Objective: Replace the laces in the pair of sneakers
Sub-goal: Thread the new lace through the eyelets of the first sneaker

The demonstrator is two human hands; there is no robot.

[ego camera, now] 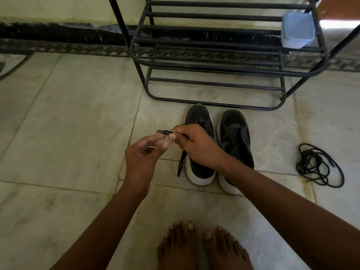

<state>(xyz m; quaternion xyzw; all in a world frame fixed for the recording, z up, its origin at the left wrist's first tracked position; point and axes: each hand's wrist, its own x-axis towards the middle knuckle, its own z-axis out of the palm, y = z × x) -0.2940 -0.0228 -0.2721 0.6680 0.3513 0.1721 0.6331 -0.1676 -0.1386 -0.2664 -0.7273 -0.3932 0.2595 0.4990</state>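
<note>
Nothing readable here as far as I can see. No brand or logo shows on my black sneakers [218, 145], no label on the little plastic tub [297, 30] sitting on the shoe rack [214, 63], and no print on the loose lace [319, 165] on the floor either.

light: dim, greenish | glare: upper right | edges: bowed, wide-angle | focus: slightly soft
</note>
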